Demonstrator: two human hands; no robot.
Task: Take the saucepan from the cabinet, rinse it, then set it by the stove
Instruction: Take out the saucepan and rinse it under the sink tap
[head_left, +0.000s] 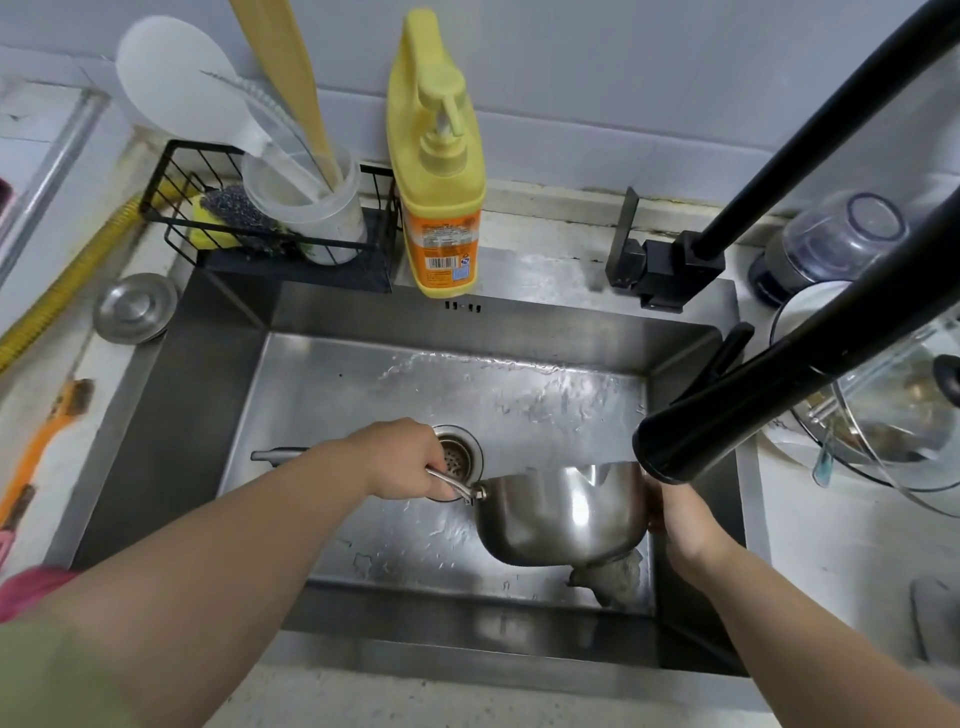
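A small steel saucepan (563, 514) hangs tilted over the wet steel sink (218, 395), its mouth turned away toward the back right, under the black faucet spout (691, 441). My left hand (405, 460) is closed around its thin metal handle, just in front of the drain strainer (460, 457). My right hand (685, 519) grips the pan's far side by the rim, partly hidden behind the spout. No water stream is visible. Drops lie across the sink floor.
A yellow soap bottle (439, 171) and a black wire rack (270, 228) with sponges and a utensil cup stand behind the sink. A glass lid (904, 415) and bowls crowd the right counter. A grey rag (613, 574) lies in the sink's near right corner.
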